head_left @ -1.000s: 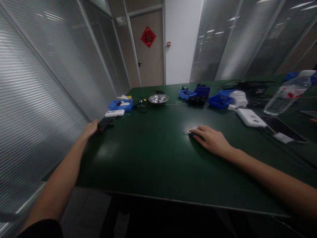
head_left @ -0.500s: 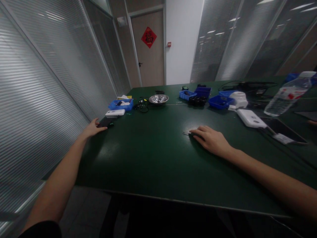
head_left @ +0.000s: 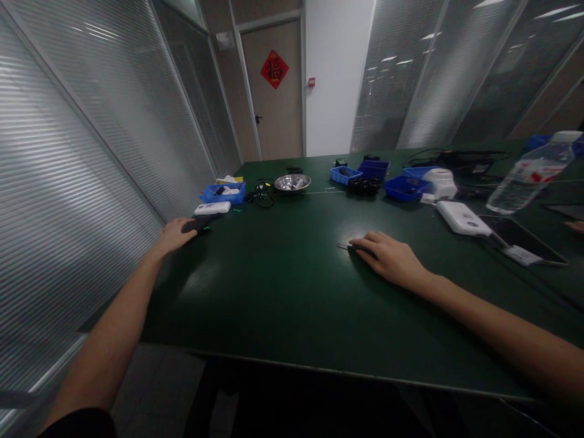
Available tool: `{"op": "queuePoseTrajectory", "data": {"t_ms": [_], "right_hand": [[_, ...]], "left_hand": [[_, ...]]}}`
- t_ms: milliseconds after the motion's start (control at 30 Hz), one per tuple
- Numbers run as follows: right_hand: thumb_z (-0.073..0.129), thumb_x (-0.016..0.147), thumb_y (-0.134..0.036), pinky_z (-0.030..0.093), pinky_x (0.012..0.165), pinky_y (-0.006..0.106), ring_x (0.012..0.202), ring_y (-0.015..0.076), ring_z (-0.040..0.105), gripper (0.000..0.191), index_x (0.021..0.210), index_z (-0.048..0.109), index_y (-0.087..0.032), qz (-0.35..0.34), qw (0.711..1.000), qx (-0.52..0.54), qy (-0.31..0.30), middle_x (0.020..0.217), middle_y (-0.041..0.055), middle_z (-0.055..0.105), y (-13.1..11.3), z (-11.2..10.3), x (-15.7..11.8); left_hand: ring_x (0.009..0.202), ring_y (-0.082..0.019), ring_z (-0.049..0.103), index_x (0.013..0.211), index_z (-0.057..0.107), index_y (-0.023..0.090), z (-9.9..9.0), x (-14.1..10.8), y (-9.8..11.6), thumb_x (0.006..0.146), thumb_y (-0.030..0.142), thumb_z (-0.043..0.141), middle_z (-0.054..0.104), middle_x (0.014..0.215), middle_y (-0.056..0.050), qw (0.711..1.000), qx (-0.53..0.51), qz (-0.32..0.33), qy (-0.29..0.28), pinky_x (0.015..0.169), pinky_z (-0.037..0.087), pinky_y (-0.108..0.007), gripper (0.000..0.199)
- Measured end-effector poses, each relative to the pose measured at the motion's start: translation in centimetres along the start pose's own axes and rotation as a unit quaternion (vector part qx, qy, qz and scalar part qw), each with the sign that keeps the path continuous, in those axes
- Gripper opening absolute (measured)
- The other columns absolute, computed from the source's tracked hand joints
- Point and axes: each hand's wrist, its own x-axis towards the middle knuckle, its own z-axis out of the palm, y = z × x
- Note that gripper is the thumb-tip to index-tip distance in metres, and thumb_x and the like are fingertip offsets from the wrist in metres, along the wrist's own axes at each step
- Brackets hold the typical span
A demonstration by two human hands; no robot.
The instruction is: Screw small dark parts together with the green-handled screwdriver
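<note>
At the table's left edge, my left hand (head_left: 176,235) grips the near end of a dark, flat, rectangular object (head_left: 201,222), thumb along its near side. What kind of object it is cannot be made out in the dim light. Small green bits (head_left: 207,229) lie beside it. My right hand (head_left: 387,257) rests on the table right of the middle, fingers closed over thin tweezers (head_left: 343,246). Two slim prongs point left out of the fingers; the palm hides the rest.
Beyond my left hand are a white power bank (head_left: 212,208), a blue basket (head_left: 223,193) and black cables (head_left: 262,196). A steel bowl (head_left: 292,183) and blue trays (head_left: 404,188) stand farther back. Right are a white device (head_left: 463,218), a dark tablet (head_left: 524,234) and a water bottle (head_left: 531,173).
My left hand has shifted slightly, its fingers now closer over the dark flat object, which shows more of its length toward the power bank. My right hand has not moved.
</note>
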Motion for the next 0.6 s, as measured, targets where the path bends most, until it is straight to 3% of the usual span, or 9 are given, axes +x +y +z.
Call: {"op": "queuePoseTrajectory", "data": {"t_ms": [133,200,300,400,533,600], "right_hand": [[0.043,0.105,-0.036,0.053,0.071,0.033,0.102,0.0255,0.063,0.038,0.137,0.064,-0.028,-0.001,1.0,-0.001,0.001,0.116,0.0109,0.068,0.2,0.1,0.0],[0.043,0.105,-0.036,0.053,0.07,0.033,0.101,0.0257,0.063,0.039,0.137,0.064,-0.027,0.0,1.0,0.001,-0.001,0.115,0.0113,0.068,0.3,0.1,0.0],[0.044,0.106,-0.036,0.053,0.073,0.035,0.102,0.0259,0.063,0.039,0.138,0.062,-0.026,0.002,1.0,0.011,-0.006,0.116,0.0111,0.067,0.4,0.1,0.0],[0.043,0.107,-0.036,0.054,0.077,0.036,0.102,0.0252,0.063,0.038,0.139,0.06,-0.025,0.003,0.999,0.034,-0.012,0.118,0.0108,0.066,-0.1,-0.1,0.1],[0.04,0.108,-0.036,0.054,0.081,0.036,0.094,0.0217,0.064,0.037,0.139,0.057,-0.024,-0.031,0.995,0.091,-0.029,0.121,0.0103,0.063,-2.6,-0.8,0.0],[0.039,0.109,-0.036,0.054,0.082,0.036,0.093,0.0208,0.065,0.037,0.14,0.056,-0.024,-0.058,0.99,0.122,-0.049,0.122,0.0105,0.062,-4.1,-1.2,-0.2]], "left_hand": [[0.14,-0.046,0.04,0.103,0.079,0.024,1.3,-1.0,2.6,0.082,0.044,0.074,0.059,0.142,-0.015,0.987,0.119,0.105,-0.004,0.112,0.025,-0.063,0.028],[0.138,-0.045,0.042,0.096,0.08,0.024,1.9,-1.6,4.2,0.084,0.039,0.073,0.062,0.137,-0.015,0.986,0.103,0.128,-0.009,0.114,0.023,-0.062,0.02],[0.128,-0.043,0.052,0.094,0.081,0.024,3.3,-2.7,7.7,0.083,0.038,0.075,0.069,0.121,-0.015,0.989,0.004,0.141,-0.042,0.111,0.032,-0.057,0.019],[0.11,-0.038,0.063,0.097,0.083,0.028,5.6,-5.1,12.7,0.081,0.043,0.08,0.074,0.107,-0.012,0.969,-0.132,0.178,-0.11,0.104,0.043,-0.052,0.023],[0.102,-0.029,0.069,0.112,0.08,0.029,9.8,-10.2,20.8,0.095,0.043,0.068,0.075,0.113,-0.009,0.904,-0.167,0.329,-0.218,0.094,0.053,-0.046,0.025],[0.1,-0.024,0.07,0.116,0.079,0.027,11.5,-12.8,24.3,0.098,0.041,0.065,0.075,0.112,-0.009,0.871,-0.181,0.39,-0.239,0.091,0.056,-0.041,0.026]]}}
